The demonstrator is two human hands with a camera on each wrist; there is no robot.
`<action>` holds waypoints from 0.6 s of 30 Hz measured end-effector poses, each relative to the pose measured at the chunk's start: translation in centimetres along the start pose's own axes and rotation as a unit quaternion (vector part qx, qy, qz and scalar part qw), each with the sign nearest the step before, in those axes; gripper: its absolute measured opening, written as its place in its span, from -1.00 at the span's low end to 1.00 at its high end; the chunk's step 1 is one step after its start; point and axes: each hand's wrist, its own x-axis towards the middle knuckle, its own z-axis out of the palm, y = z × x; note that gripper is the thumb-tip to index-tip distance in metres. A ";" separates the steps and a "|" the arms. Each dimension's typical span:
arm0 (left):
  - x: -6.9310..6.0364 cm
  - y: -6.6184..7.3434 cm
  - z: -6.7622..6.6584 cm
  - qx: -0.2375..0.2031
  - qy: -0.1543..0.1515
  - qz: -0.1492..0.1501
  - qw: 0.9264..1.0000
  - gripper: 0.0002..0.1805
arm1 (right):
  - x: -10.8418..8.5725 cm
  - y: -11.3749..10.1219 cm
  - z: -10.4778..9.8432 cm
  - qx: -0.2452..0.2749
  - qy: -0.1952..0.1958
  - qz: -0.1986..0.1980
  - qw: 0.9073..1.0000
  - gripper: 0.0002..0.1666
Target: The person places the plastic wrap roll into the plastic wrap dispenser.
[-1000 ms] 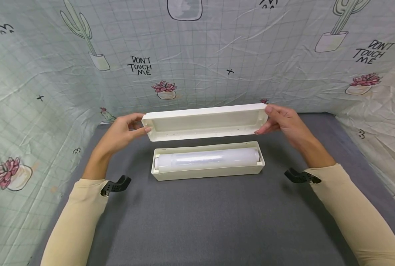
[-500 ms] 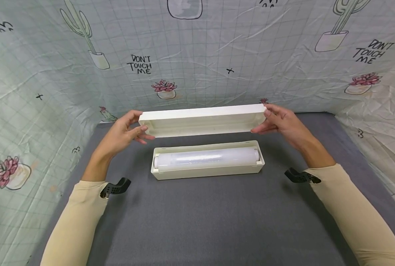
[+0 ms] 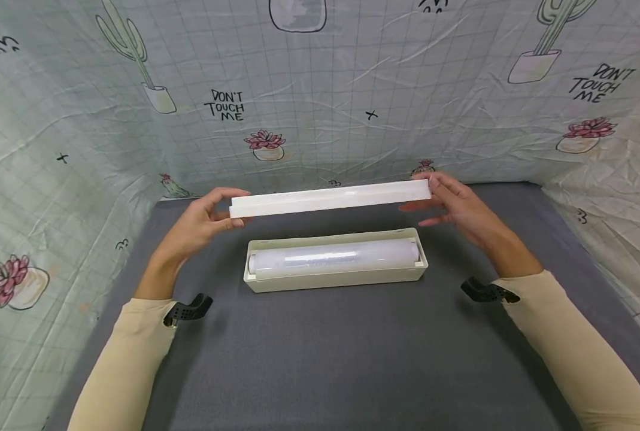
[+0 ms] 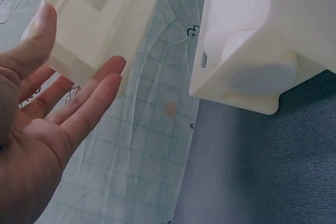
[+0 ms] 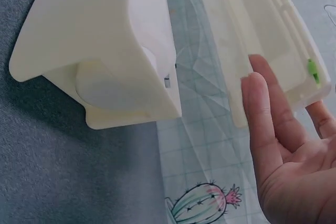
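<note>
A long white lid (image 3: pixel 330 199) is held in the air by its two ends, its outer side turned to the head view. My left hand (image 3: pixel 198 224) grips the left end between thumb and fingers; my right hand (image 3: pixel 462 209) holds the right end. Below the lid, a cream box (image 3: pixel 341 279) rests on the table with a roll of clear film (image 3: pixel 336 256) lying in it. In the right wrist view the lid's hollow inner side (image 5: pixel 273 30) shows, with a small green piece (image 5: pixel 313 71) near its end.
The grey table (image 3: pixel 320 353) extends around the box. A patterned cloth (image 3: pixel 320 78) hangs behind the table and along both sides. Black straps (image 3: pixel 190 307) are on both wrists.
The lid has tilted so that its hollow inside no longer faces the head view. Both hands have turned with it, still on its ends. The box and roll have stayed in place.
</note>
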 end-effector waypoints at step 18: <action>0.2 -0.5 0.5 0.035 0.021 0.055 0.998 -0.47 | 0.4 0.2 0.6 0.075 0.008 0.005 0.997 -0.57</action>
